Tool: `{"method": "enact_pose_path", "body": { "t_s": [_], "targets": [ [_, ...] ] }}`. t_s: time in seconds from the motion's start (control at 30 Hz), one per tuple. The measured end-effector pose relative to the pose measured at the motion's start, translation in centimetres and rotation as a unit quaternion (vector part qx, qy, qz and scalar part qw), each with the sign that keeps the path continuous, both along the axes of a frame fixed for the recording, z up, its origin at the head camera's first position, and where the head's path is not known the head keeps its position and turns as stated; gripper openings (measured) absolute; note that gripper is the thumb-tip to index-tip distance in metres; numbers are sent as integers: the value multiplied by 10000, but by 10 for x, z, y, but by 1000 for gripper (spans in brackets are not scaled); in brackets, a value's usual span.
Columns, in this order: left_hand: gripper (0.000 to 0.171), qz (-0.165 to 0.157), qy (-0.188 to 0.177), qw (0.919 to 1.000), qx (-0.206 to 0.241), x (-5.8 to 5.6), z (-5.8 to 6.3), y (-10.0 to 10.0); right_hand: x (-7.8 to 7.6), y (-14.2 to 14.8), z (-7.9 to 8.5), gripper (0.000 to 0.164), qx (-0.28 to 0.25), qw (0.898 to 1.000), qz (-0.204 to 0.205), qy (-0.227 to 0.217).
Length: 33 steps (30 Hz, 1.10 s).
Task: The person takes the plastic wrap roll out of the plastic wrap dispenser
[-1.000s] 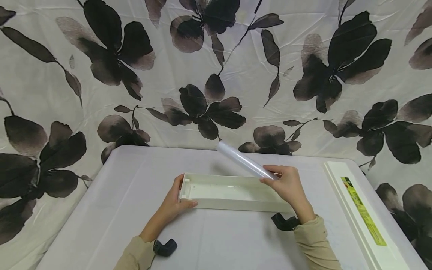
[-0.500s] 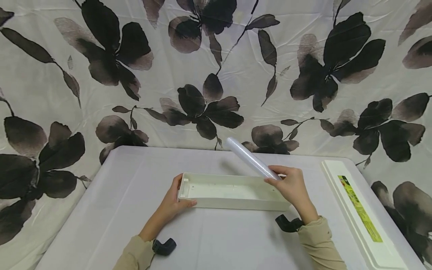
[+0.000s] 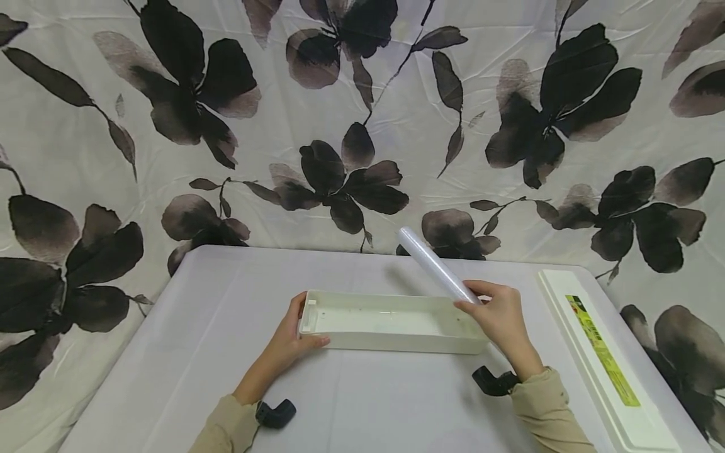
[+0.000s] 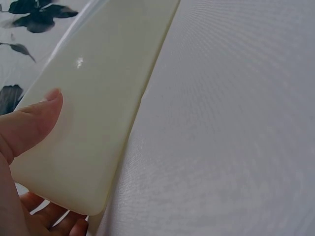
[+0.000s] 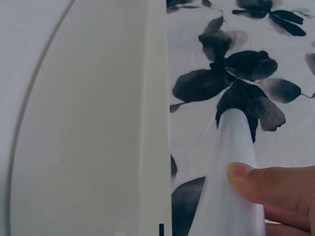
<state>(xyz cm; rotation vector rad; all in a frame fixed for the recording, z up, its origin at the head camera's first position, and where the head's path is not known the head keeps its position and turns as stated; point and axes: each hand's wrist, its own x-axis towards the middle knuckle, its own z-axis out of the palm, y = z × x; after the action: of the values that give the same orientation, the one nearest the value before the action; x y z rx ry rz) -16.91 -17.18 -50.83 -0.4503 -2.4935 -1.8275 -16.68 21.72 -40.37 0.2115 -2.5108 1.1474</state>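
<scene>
A long cream plastic box (image 3: 396, 343), open at the top, sits on the white table. My left hand (image 3: 291, 336) grips its left end, thumb against the front wall. In the left wrist view, the thumb of the left hand (image 4: 29, 128) lies on the smooth box wall (image 4: 98, 123), with the other fingers around the end. My right hand (image 3: 503, 314) pinches a roll of clear plastic wrap (image 3: 433, 264) near its lower end. The roll slants up to the left, above and behind the box's right end. In the right wrist view, the thumb presses the roll (image 5: 231, 147).
A long white lid-like piece (image 3: 640, 428) with a yellow-green label (image 3: 603, 352) lies along the table's right side. Behind the table (image 3: 340, 409) hangs a white cloth (image 3: 272, 113) with dark flowers. A dark wrist camera (image 3: 275, 414) is strapped to the left wrist.
My right hand has moved to the right with the roll of plastic wrap, which now slants more steeply. The left hand and the box have hardly moved.
</scene>
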Motion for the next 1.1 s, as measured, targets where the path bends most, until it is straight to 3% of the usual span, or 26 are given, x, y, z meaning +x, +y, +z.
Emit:
{"method": "enact_pose_path", "body": {
  "t_s": [0.2, 0.5, 1.1],
  "targets": [
    [99, -5, -3, 10000, -6, 0, 0, 0, 1, 8, -3, 33, 28, 9996, -222, 177],
    [98, -8, -3, 10000, 22, 0, 0, 1, 5, 21, -6, 32, 117, 9973, -695, -227],
    [99, -51, 67, 10000, -36, 1, 2, 1, 16, 51, -10, 38, 265, 9939, -947, -501]
  ]
}}
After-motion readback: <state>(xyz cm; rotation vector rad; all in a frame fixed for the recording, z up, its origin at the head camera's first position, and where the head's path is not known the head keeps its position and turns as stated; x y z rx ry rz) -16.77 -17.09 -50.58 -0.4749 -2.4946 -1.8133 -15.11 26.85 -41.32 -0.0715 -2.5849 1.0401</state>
